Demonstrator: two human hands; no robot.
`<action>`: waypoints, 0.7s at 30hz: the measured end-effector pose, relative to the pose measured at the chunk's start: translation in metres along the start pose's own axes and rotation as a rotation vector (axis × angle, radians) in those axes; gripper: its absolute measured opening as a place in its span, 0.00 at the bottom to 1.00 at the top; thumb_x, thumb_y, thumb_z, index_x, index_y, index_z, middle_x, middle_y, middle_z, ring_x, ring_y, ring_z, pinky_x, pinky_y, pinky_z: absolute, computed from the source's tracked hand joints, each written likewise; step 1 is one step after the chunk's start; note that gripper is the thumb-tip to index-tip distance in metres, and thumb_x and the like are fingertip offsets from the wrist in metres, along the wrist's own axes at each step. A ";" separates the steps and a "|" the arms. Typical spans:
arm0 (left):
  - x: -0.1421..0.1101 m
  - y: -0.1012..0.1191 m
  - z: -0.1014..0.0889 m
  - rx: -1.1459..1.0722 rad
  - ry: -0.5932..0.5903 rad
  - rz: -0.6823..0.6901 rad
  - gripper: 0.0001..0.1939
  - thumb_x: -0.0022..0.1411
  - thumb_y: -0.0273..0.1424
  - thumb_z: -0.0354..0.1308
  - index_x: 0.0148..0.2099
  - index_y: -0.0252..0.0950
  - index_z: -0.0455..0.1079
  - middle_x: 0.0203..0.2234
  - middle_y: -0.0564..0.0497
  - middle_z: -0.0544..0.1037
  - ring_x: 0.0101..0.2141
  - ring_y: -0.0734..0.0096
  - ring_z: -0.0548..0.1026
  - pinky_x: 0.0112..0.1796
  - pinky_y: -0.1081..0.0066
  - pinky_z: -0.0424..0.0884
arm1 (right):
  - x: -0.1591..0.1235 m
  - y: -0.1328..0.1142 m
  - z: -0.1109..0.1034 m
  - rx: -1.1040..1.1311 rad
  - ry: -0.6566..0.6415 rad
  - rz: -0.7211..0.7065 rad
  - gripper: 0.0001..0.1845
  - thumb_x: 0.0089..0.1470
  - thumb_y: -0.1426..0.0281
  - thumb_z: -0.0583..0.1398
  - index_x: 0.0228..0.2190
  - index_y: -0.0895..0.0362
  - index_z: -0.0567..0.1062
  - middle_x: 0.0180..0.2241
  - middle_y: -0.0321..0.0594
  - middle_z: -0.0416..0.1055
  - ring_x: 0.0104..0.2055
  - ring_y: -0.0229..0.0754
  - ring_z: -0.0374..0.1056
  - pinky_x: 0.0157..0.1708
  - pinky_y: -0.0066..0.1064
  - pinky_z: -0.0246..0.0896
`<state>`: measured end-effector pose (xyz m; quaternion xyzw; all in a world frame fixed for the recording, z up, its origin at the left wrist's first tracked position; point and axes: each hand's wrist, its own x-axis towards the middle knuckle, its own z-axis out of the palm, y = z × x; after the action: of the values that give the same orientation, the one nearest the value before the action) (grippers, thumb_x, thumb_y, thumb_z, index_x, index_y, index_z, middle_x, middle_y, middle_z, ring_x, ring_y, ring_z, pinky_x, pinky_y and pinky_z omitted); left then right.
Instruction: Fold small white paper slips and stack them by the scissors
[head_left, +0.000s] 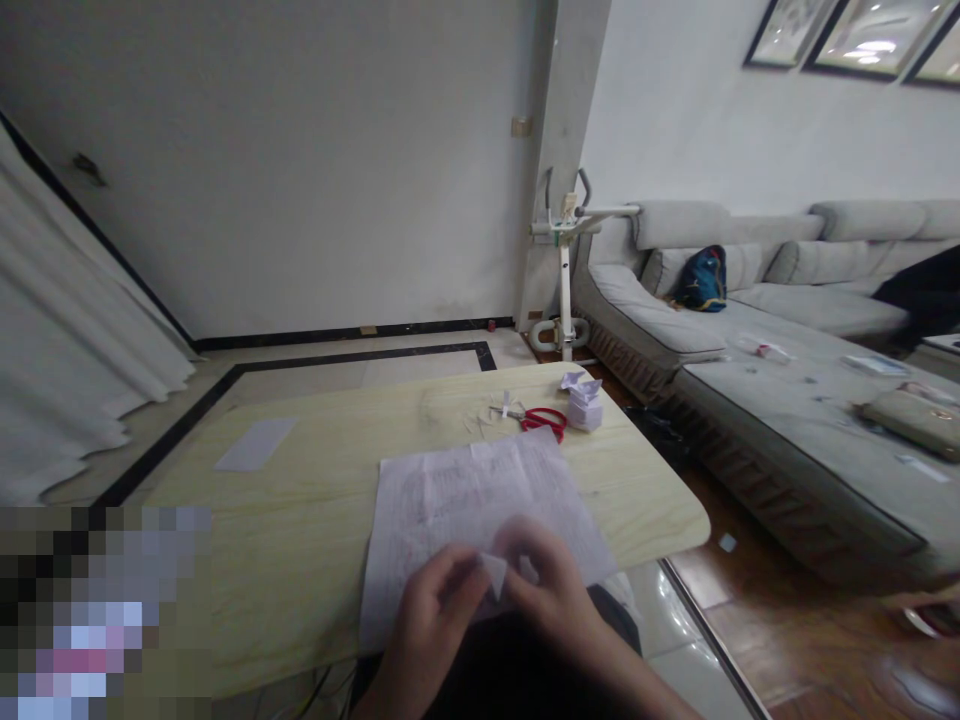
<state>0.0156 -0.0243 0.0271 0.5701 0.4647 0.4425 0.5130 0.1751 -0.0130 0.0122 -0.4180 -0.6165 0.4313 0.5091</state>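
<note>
one small, white, pointed paper [495, 574] in the pinch of left hand [441, 602] and right hand [551, 582]

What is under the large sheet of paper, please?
The table is under the large sheet and shows beside it. Anything between them is covered and cannot be seen. The left hand and right hand also hide part of the sheet.

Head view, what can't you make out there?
All in the head view:
Small paper: full shape, behind fingers of the blurred left hand and right hand.
Large sheet: writing, too small and blurred.
Rightmost wall picture: far side, cut off by the right edge.
Lower-left corner: pixelated.
</note>
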 end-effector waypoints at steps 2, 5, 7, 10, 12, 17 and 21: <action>0.000 -0.002 0.000 -0.017 -0.014 -0.020 0.09 0.62 0.37 0.59 0.37 0.38 0.76 0.31 0.50 0.84 0.34 0.65 0.81 0.35 0.74 0.77 | 0.000 -0.001 0.001 0.008 -0.001 -0.003 0.04 0.51 0.73 0.61 0.26 0.56 0.71 0.24 0.33 0.66 0.28 0.38 0.61 0.29 0.28 0.56; -0.001 -0.005 0.000 -0.042 0.002 -0.027 0.10 0.62 0.39 0.60 0.41 0.39 0.75 0.33 0.51 0.84 0.34 0.66 0.81 0.35 0.75 0.77 | 0.000 -0.001 0.002 0.026 0.009 -0.009 0.04 0.51 0.74 0.61 0.26 0.56 0.71 0.25 0.33 0.66 0.28 0.38 0.61 0.29 0.28 0.56; -0.001 -0.005 -0.001 -0.041 0.016 -0.024 0.11 0.62 0.39 0.60 0.42 0.39 0.76 0.34 0.51 0.84 0.35 0.66 0.81 0.36 0.75 0.77 | 0.000 -0.001 0.003 0.015 0.015 -0.020 0.04 0.52 0.74 0.60 0.25 0.56 0.71 0.24 0.33 0.65 0.27 0.38 0.60 0.28 0.28 0.56; 0.001 -0.004 -0.003 -0.040 -0.028 -0.030 0.12 0.62 0.40 0.60 0.41 0.39 0.78 0.35 0.49 0.85 0.37 0.64 0.82 0.38 0.74 0.77 | 0.000 0.000 0.005 -0.026 0.037 -0.068 0.06 0.52 0.73 0.61 0.25 0.56 0.69 0.23 0.32 0.64 0.26 0.37 0.60 0.27 0.28 0.55; 0.002 -0.003 -0.004 -0.047 -0.056 -0.028 0.12 0.62 0.40 0.61 0.41 0.39 0.79 0.35 0.48 0.85 0.38 0.63 0.82 0.39 0.73 0.77 | 0.000 0.001 0.006 -0.051 0.053 -0.107 0.06 0.52 0.74 0.61 0.25 0.56 0.69 0.23 0.32 0.64 0.26 0.37 0.60 0.27 0.28 0.55; 0.000 -0.002 -0.003 -0.061 -0.045 -0.020 0.12 0.62 0.41 0.60 0.39 0.40 0.80 0.35 0.49 0.85 0.38 0.62 0.82 0.39 0.73 0.76 | -0.003 0.003 0.007 -0.106 0.064 -0.120 0.07 0.53 0.72 0.61 0.25 0.55 0.67 0.23 0.32 0.64 0.26 0.37 0.60 0.27 0.28 0.56; -0.001 0.000 -0.001 -0.060 -0.031 -0.009 0.12 0.61 0.41 0.61 0.37 0.39 0.80 0.32 0.50 0.84 0.36 0.62 0.81 0.37 0.74 0.76 | -0.005 0.003 0.008 -0.133 0.081 -0.140 0.08 0.53 0.72 0.61 0.25 0.55 0.67 0.23 0.32 0.63 0.26 0.37 0.60 0.26 0.28 0.56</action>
<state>0.0148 -0.0254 0.0269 0.5594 0.4457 0.4448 0.5390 0.1684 -0.0176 0.0074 -0.4239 -0.6503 0.3353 0.5338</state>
